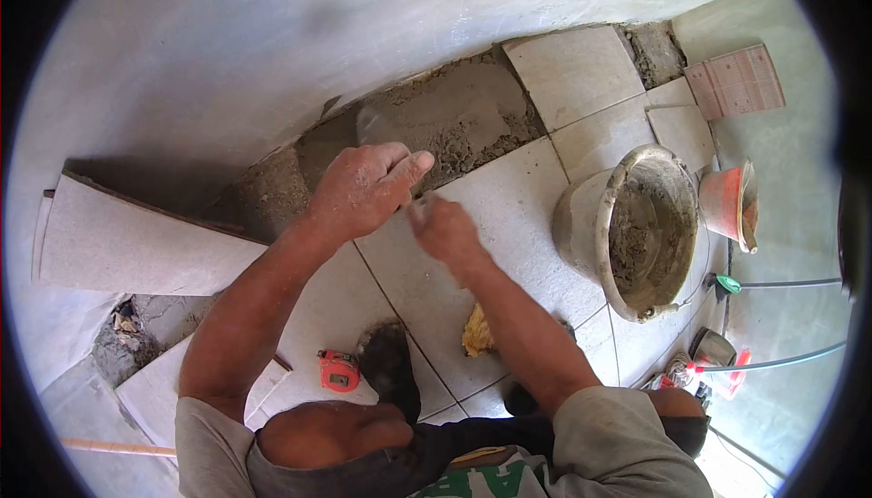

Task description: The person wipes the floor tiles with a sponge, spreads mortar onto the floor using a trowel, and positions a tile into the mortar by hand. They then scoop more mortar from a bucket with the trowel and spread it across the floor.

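My left hand (361, 187) is closed, held above the edge of the mortar bed (454, 116) by the wall. Any object in its grip is hidden by the fingers. Close beside it, my right hand (447, 233) is also closed, fingertips almost meeting the left hand over a laid floor tile (509, 216). What the right fingers pinch, if anything, is too small and blurred to name. The mortar looks grey and wet, smooth near the wall and crumbly along the tile edge.
A bucket of mortar (581, 234) stands at right, with a smaller red bucket (720, 203) behind it. A red tape measure (339, 370) and a yellow sponge-like lump (476, 331) lie near my feet. Loose tiles (145, 239) lean at left.
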The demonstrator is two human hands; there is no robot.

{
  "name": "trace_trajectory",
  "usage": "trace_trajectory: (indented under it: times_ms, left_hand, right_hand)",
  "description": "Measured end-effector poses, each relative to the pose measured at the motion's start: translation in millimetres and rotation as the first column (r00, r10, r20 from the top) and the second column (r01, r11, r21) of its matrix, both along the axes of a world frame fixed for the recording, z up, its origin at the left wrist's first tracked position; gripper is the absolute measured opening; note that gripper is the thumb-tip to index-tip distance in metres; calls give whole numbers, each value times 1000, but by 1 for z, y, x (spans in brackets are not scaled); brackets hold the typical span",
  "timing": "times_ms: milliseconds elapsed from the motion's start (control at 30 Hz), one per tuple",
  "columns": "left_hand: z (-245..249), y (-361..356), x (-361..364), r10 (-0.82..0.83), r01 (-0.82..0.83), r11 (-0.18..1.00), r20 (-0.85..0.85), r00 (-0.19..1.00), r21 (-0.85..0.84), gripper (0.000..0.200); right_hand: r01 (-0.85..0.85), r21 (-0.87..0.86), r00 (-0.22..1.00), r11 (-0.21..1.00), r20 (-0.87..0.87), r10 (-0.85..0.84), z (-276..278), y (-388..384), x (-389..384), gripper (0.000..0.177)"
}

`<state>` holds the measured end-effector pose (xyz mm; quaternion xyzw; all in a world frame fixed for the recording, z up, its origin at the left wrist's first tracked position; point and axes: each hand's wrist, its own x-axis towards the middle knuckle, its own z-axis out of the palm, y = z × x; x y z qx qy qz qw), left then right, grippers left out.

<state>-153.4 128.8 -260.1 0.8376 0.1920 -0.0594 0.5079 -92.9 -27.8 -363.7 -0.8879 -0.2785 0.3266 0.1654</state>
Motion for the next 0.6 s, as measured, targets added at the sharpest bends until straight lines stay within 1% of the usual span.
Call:
trace_trajectory:
  times_ms: [33, 100, 133, 167, 200, 233, 267, 300, 333, 400, 533, 567, 600]
  left_hand:
    - [0, 1, -2, 18, -18, 1000, -27, 999, -2, 56]
    - [-1, 3, -7, 37, -39, 999, -64, 997, -18, 56]
    - [-1, 3, -7, 51, -53, 998, -93, 994, -23, 56]
    - [1, 3, -6, 49, -52, 998, -89, 995, -22, 56]
    - [2, 2, -5, 39, -41, 999, -88, 995, -15, 56]
    - [3, 1, -4, 31, -32, 999, -90, 995, -9, 56]
    - [3, -1, -3, 35, -36, 999, -91, 995, -8, 56]
    - [1, -1, -1, 10, -9, 1000, -58, 998, 21, 55]
    - [0, -1, -2, -19, 20, 999, -28, 999, 49, 55]
    - [-2, 1, -6, -13, 15, 999, -47, 999, 44, 54]
    - [-6, 6, -8, 14, -14, 1000, -60, 998, 11, 52]
    - [-6, 6, -8, 17, -17, 1000, -61, 998, 6, 52]
    - [-4, 4, -7, 20, -20, 1000, -43, 999, 3, 51]
  right_hand:
    - [11, 12, 997, 1000, 80, -12, 0, -4, 11, 49]
    - [215, 123, 966, 969, 122, -229, 12, -15, 39, 53]
    - [215, 123, 965, 969, 124, -230, 5, -23, 56, 53]
    - [282, 143, 957, 949, 25, -288, -9, -31, 73, 53]
    - [345, 156, 938, 925, -76, -337, -10, -32, 80, 54]
    - [342, 157, 940, 927, -76, -334, -13, -33, 79, 54]
    - [379, 138, 925, 915, -100, -368, -17, -33, 74, 54]
    - [416, 119, 907, 901, -127, -402, -19, -31, 67, 54]
    - [416, 117, 906, 902, -135, -401, -24, -29, 60, 54]
    - [455, 180, 889, 872, -141, -435, -32, -25, 45, 52]
    - [505, 162, 859, 848, -190, -475, -26, -10, 19, 48]
    - [502, 158, 861, 850, -189, -473, -19, -5, 11, 48]
    - [447, 161, 894, 880, -108, -435, -10, 1, 1, 48]
